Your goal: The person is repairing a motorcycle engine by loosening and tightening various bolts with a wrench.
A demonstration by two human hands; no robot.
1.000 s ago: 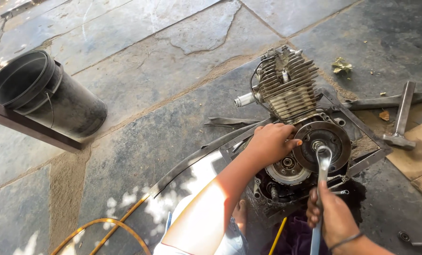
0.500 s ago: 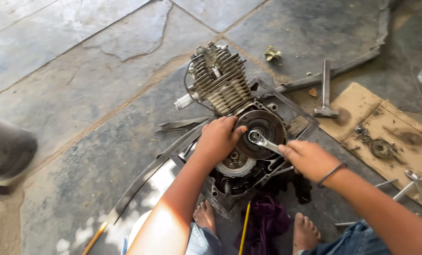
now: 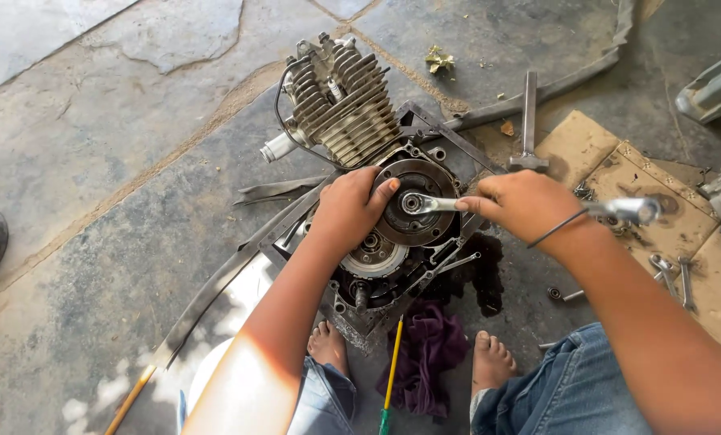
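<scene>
Two bare hands are busy on a small grey metal engine (image 3: 360, 185) with cooling fins that lies on its side on the stone floor (image 3: 94, 161). Its side cover is already off, so the round dark metal disc (image 3: 413, 213) and the gears beside it show. The left hand (image 3: 348, 211) lies curled over the disc's left edge and presses on it. The right hand (image 3: 529, 205) is closed around a long shiny silver wrench (image 3: 538, 208), whose round end sits on the nut (image 3: 411, 202) in the middle of the disc. That nut is not off yet, and the disc sits in its place. I think the work is only partly done. A purple rag (image 3: 426, 354) lies just below the engine, between two bare feet. More tools lie on the brown cardboard (image 3: 683, 217) to the right.
</scene>
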